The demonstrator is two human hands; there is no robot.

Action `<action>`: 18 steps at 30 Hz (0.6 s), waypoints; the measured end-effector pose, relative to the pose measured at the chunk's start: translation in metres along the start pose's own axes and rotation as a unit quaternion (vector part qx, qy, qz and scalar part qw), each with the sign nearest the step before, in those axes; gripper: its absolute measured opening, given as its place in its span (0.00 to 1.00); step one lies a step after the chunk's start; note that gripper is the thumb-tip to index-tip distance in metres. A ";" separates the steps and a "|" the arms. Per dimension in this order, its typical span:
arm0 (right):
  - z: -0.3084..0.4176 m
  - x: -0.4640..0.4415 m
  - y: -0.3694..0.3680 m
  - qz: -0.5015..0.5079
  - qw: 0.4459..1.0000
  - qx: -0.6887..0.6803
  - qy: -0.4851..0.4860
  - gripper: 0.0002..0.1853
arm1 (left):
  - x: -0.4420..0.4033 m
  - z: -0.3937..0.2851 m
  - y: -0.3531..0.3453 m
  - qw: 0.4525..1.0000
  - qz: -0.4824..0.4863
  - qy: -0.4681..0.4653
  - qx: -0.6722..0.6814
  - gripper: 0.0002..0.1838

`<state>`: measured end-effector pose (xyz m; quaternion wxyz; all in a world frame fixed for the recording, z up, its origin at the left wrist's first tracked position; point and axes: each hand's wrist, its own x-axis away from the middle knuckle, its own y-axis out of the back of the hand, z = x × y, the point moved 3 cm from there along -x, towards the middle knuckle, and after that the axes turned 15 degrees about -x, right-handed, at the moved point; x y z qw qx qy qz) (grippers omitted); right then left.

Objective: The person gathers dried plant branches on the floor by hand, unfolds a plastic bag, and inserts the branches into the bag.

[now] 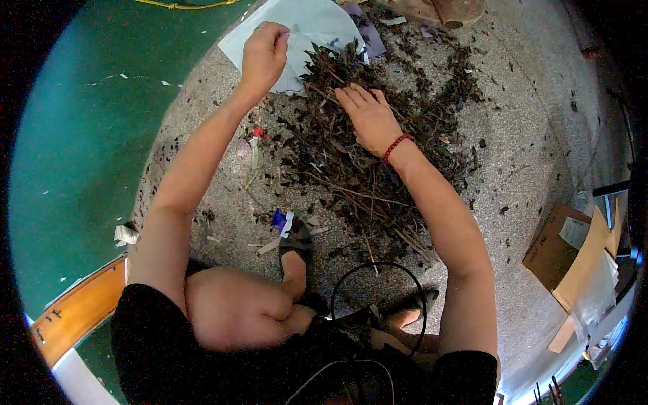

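A heap of dry, dark leaves and stems (364, 175) is spread over the speckled floor. My right hand (371, 118), with a red beaded bracelet (397, 147) at the wrist, lies on the upper part of this heap, its fingers stretched out. Left of the heap's top, a pale, thin sheet (317, 20) lies partly under the leaves. Over this sheet is my left hand (264, 59), its fingers closed in a pinch. What they hold, if anything, I cannot make out.
Purple scraps (372, 42) lie beside the sheet. Near my foot are a red scrap (259, 132) and a blue-and-white scrap (283, 221). Cardboard (555, 241) stands at the right. Green flooring (88, 148) borders the left, with an orange wooden piece (81, 307) below.
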<state>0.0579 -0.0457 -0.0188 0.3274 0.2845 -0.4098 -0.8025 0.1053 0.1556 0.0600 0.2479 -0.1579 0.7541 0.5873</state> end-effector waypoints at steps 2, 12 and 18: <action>0.001 0.000 0.001 -0.009 1.000 0.003 -0.001 0.29 | -0.001 -0.002 0.002 1.000 0.005 0.012 -0.003 0.06; -0.041 -0.012 0.019 -0.036 0.952 -0.275 -0.133 0.31 | 0.066 -0.066 0.006 0.968 0.144 -0.208 0.009 0.13; -0.053 -0.021 0.020 -0.062 0.954 -0.223 -0.191 0.31 | 0.083 -0.008 -0.003 0.991 0.134 -0.017 -0.016 0.16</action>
